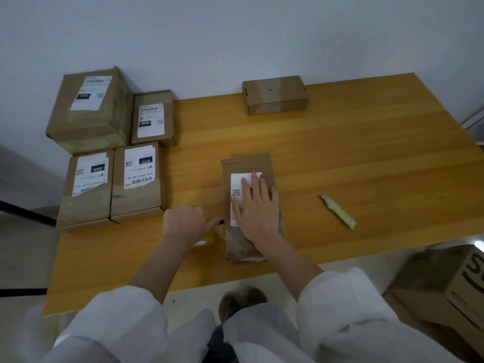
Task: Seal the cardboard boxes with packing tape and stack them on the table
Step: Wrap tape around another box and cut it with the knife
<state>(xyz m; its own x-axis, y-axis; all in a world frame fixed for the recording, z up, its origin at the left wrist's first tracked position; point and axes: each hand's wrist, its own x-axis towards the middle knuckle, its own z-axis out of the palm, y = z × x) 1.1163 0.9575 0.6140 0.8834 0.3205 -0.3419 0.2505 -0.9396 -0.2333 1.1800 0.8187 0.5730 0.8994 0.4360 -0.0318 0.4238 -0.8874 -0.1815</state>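
A narrow cardboard box (246, 166) with a white label lies near the middle of the wooden table (353, 158). My right hand (255, 205) presses flat on its top, fingers straight. My left hand (183, 224) is just left of the box and grips a roll of packing tape (207, 238), mostly hidden under the hand, at the box's side. Several labelled boxes (136, 179) are grouped at the table's left end, and a plain small box (275, 95) stands at the far edge.
A yellow-handled utility knife (337, 210) lies on the table to the right of the box. Large cardboard boxes (445, 289) sit on the floor at the lower right. A white wall runs behind the table.
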